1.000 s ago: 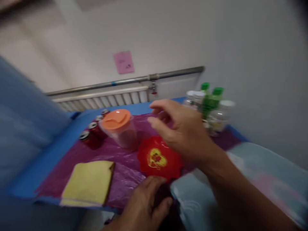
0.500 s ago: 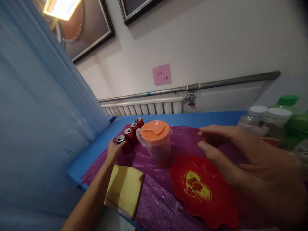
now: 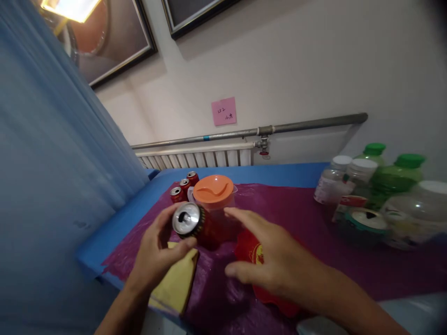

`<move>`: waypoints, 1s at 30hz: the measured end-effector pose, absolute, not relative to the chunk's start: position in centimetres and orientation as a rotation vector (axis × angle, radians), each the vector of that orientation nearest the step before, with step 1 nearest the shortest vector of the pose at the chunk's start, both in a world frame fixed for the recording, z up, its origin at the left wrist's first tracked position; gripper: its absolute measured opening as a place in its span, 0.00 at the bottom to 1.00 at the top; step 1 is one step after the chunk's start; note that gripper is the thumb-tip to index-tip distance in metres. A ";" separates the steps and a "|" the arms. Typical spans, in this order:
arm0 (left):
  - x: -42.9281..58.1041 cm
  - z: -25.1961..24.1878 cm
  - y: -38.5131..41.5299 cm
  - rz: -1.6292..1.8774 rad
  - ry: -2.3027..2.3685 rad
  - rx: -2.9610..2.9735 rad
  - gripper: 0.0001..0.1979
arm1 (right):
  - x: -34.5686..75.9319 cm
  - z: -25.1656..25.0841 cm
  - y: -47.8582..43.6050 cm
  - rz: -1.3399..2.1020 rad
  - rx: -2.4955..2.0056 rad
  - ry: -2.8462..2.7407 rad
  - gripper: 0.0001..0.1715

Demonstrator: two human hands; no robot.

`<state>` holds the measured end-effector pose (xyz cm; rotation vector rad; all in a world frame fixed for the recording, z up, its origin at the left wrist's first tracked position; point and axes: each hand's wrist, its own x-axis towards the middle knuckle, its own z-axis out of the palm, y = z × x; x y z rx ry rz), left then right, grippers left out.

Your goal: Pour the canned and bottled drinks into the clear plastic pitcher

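My left hand (image 3: pixel 159 253) grips an opened soda can (image 3: pixel 200 223), tilted with its silver top facing me, above the purple sheet. My right hand (image 3: pixel 261 251) is open beside it, thumb and fingers apart around the can's far end without visible contact. Behind the can stands a clear pitcher with an orange lid (image 3: pixel 213 188), partly hidden. Three more red cans (image 3: pixel 184 184) stand in a row to its left. Under my right hand lies a red scalloped plate (image 3: pixel 275 300), mostly covered. A folded yellow cloth (image 3: pixel 172 288) lies below my left hand.
Plastic jars with white lids (image 3: pixel 328 181), green-capped bottles (image 3: pixel 396 181) and a teal-rimmed can (image 3: pixel 366 225) crowd the table's right side. A purple plastic sheet (image 3: pixel 289 214) covers much of the blue table (image 3: pixel 279 174). A blue curtain (image 3: pixel 59 153) hangs at left; a pipe (image 3: pixel 307 124) runs along the wall.
My left hand has lifted the nearest can out of the row and brought it right, tilted. My right hand has moved left toward it. The view has shifted to the right.
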<state>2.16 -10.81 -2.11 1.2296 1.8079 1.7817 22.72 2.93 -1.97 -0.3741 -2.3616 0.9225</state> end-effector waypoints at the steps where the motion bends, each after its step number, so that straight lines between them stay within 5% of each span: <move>1: 3.7 -1.9 -10.6 1.777 1.735 1.249 0.32 | 22.6 -2.0 2.5 0.965 -0.350 -2.367 0.49; 10: 7.5 -1.5 -8.6 1.986 1.386 1.248 0.33 | 23.8 -1.4 2.8 1.388 -0.449 -2.067 0.47; 13: 4.4 -3.2 -7.0 2.283 1.531 0.837 0.24 | 24.6 -3.3 5.2 1.379 -0.609 -1.855 0.41; 19: -0.4 -8.9 -2.8 1.946 1.605 0.097 0.05 | 24.9 -7.4 9.9 1.323 -0.831 -1.615 0.36; 30: -0.3 -12.1 3.2 1.819 1.272 0.182 0.09 | 24.8 -10.5 12.3 1.260 -0.944 -1.712 0.42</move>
